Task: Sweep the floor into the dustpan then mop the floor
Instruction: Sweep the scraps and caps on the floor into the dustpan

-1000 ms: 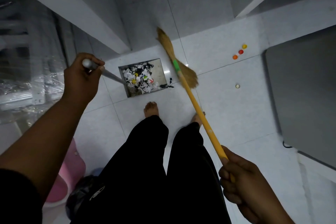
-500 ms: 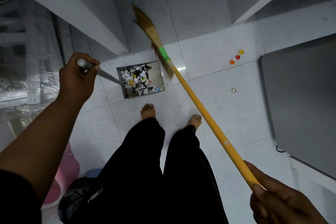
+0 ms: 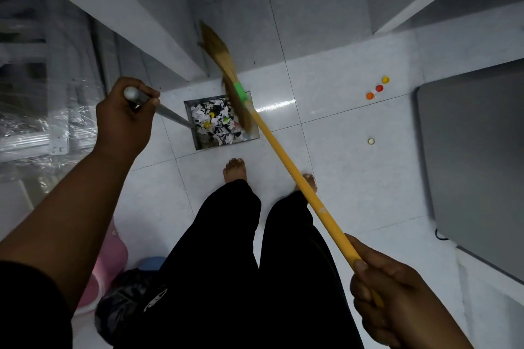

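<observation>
While full of paper scraps point(image 3: 219, 129), metal dustpan point(image 3: 207, 141)

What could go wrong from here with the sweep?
1. The dustpan is heaped with paper scraps; the broom crossing over it could flick some back out.
2. Three coloured caps and a white cap lie well to the right and are easy to miss.
3. The bare feet stand close; if the left hand tilts the pan, scraps may spill there.

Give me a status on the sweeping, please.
Left hand grips handle of square metal dustpan; right hand grips yellow-handled straw broom. Dustpan holds paper scraps. Four small caps unswept.
</observation>
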`<state>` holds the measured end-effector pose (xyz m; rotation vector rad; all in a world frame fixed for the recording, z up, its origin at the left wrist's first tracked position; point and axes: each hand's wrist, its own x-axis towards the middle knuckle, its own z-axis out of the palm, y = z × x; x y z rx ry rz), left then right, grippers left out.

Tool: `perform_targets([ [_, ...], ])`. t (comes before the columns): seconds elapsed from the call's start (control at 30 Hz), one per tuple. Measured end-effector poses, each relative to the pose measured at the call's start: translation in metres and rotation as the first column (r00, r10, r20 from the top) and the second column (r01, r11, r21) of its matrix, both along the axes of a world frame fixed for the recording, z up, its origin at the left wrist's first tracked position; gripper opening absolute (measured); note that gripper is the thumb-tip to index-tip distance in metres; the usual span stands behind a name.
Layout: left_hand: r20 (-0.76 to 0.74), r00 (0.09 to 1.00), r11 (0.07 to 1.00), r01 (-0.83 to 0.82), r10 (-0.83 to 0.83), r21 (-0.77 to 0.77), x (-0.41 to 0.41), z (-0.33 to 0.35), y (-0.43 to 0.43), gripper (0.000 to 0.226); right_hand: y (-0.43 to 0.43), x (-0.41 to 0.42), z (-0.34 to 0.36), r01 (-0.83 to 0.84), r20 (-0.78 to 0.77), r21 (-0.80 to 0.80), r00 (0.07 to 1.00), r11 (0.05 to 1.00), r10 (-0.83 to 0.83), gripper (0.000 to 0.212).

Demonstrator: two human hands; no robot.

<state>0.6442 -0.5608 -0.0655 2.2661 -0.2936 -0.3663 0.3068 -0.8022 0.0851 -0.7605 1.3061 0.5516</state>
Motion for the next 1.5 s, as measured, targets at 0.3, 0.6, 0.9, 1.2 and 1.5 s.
perform_targets([
  [0.3,0.003,0.997,0.997,-0.076,0.076,-0.023,-0.004,0.014,0.010,0.015,-0.041,0.029,0.031,0.035,0.077,-0.147,0.997,0.989,-0.023,0.033],
  [0.6,-0.002,0.990,0.989,-0.144,0.144,-0.026,-0.022,0.010,0.021,0.021,-0.034,0.111,-0.076,-0.219,0.024,-0.433,0.967,0.874,0.254,0.039],
  [0.9,0.012,0.989,0.989,-0.147,0.147,-0.004,-0.024,0.000,0.023,0.013,-0.012,0.091,-0.057,-0.176,0.120,-0.202,0.972,0.963,0.203,0.036],
  [1.2,0.038,0.983,0.983,-0.179,0.180,-0.031,-0.024,0.005,0.036,0.017,-0.030,0.054,-0.012,-0.182,0.153,-0.356,0.956,0.917,0.249,0.037],
  [1.5,0.028,0.968,0.966,-0.247,0.249,-0.079,-0.035,0.006,0.024,0.030,-0.027,0.091,-0.080,-0.167,0.092,-0.240,0.977,0.956,0.194,0.037],
])
